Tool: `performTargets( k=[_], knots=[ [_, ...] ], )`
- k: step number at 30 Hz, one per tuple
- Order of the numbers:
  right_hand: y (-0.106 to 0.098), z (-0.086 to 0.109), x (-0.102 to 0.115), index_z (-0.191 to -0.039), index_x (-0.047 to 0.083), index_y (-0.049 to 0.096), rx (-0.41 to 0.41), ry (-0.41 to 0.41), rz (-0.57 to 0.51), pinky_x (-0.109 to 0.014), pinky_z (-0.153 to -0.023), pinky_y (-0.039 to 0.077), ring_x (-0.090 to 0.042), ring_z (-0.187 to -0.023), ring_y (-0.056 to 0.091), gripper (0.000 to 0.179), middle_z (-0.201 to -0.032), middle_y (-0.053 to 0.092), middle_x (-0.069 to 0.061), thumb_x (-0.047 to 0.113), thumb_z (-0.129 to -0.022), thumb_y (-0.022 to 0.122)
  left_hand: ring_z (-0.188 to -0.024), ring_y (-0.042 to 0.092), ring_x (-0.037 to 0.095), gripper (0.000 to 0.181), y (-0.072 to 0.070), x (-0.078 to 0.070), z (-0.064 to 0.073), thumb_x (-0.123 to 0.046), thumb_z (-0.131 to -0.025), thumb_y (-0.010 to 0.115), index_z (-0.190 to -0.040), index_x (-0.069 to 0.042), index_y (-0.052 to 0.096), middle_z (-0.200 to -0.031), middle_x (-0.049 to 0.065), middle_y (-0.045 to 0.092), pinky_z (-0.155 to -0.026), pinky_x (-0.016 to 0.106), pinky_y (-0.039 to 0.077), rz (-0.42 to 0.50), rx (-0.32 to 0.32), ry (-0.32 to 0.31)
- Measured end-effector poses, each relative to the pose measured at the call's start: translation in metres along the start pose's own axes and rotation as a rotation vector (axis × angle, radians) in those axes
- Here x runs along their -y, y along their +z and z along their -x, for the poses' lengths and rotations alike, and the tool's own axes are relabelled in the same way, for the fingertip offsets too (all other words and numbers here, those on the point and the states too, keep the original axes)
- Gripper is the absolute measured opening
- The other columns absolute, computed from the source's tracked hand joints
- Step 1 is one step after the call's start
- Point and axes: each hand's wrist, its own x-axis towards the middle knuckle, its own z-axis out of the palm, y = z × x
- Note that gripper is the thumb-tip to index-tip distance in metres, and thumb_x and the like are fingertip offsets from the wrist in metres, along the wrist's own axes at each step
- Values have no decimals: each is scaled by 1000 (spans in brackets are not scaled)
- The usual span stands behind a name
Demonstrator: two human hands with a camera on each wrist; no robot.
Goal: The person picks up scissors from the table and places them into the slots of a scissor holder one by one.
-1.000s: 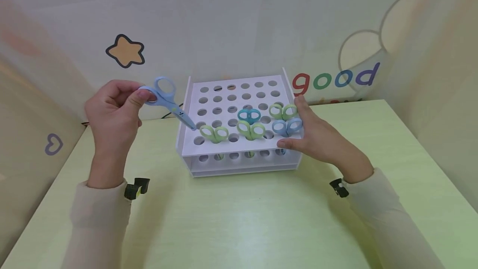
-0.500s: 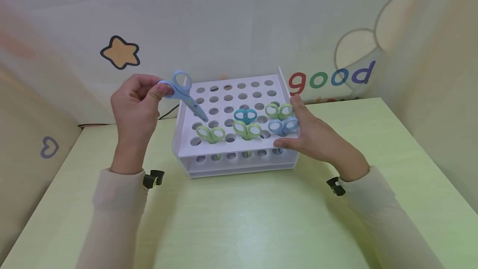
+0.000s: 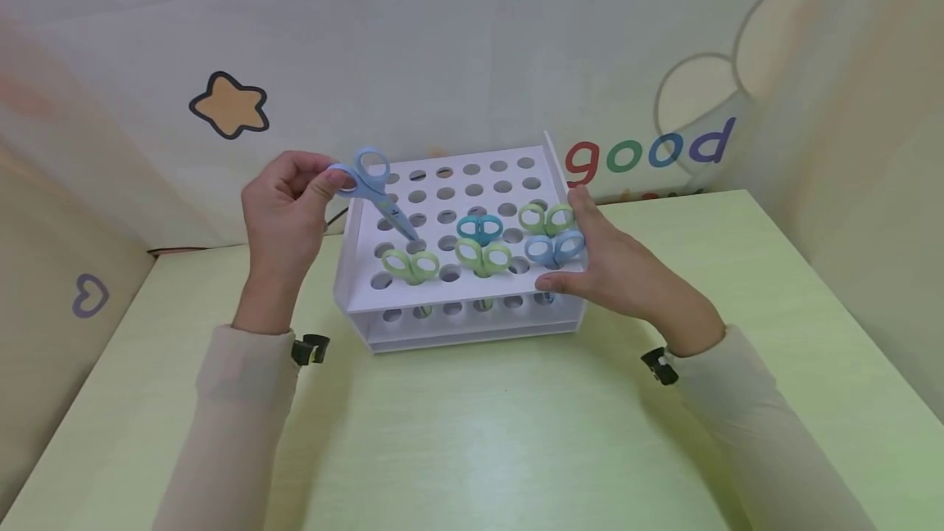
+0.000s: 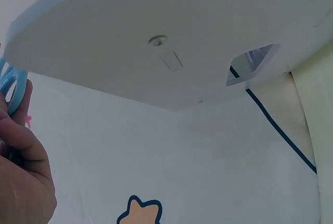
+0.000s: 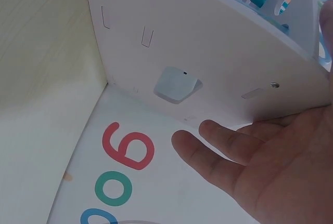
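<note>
My left hand (image 3: pixel 288 203) pinches a pair of light blue scissors (image 3: pixel 382 199) by one handle loop, blades slanting down. Their tip is at a hole of a white rack (image 3: pixel 383 300); whether it has entered I cannot tell. Several scissors stand in the rack, handles up: green ones (image 3: pixel 414 273) at front left, green ones (image 3: pixel 483 262) at front middle, teal ones (image 3: pixel 480 230) behind, and green (image 3: pixel 546 226) and light blue ones (image 3: pixel 555 253) at right. My right hand (image 3: pixel 627 269) rests against the rack's right side, thumb over the front corner, fingers straight in the right wrist view.
The rack stands on a pale green table (image 3: pixel 472 433), its upper panel pierced by rows of round holes. Behind it hangs a printed cloth (image 3: pixel 442 39) with a star and coloured letters. A dark cable (image 3: pixel 177 251) lies along the table's back edge.
My left hand has carried the light blue scissors rightward, from beside the rack to over its left part. My right hand stays at the rack's right side; the view has shifted slightly.
</note>
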Motion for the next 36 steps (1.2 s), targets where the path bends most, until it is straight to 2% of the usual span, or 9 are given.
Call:
performTargets(
  k=[9,18,22,26,30,36],
  knots=[
    [0,0,0,-161,26,-14,1,7,-1,-56,-115,25,-32,-148,23,131,-169,-2,0,64,-76,78,-72,61,13,23,3,5,0,-18,-95,71,-106,2,71,-87,-5,75,-50,20,39,-52,60,-79],
    [1,-1,-1,-161,28,-15,4,5,-17,-56,-115,27,-31,-144,29,132,-169,1,-1,66,-75,78,-74,55,17,25,5,12,2,-23,-93,74,-108,-3,71,-87,-7,72,-53,22,43,-114,119,-190],
    [1,-1,-1,-161,27,-14,3,5,-14,-56,-114,27,-32,-143,31,132,-169,4,-4,66,-75,78,-74,54,18,25,5,15,3,-23,-92,76,-107,-4,72,-86,-7,72,-52,22,43,-127,156,-191],
    [1,-1,-1,-161,28,-14,4,9,-16,-57,-114,28,-33,-143,31,132,-169,5,-5,65,-75,79,-65,49,15,25,5,17,5,-23,-91,77,-107,-4,73,-84,-6,72,-49,22,40,-133,199,-181],
    [1,-1,-1,-161,28,-14,3,8,-24,-57,-113,28,-34,-143,31,132,-169,7,-6,64,-75,80,-57,44,14,26,5,19,7,-23,-91,77,-107,-3,73,-87,2,74,-47,22,38,-130,240,-182],
    [1,-1,-1,-161,28,-13,0,-11,-46,-56,-114,28,-31,-140,35,132,-168,12,-7,62,-75,81,-59,47,15,28,5,19,9,-26,-92,76,-108,-4,72,-93,11,74,-51,23,42,-158,306,-219]
  ],
)
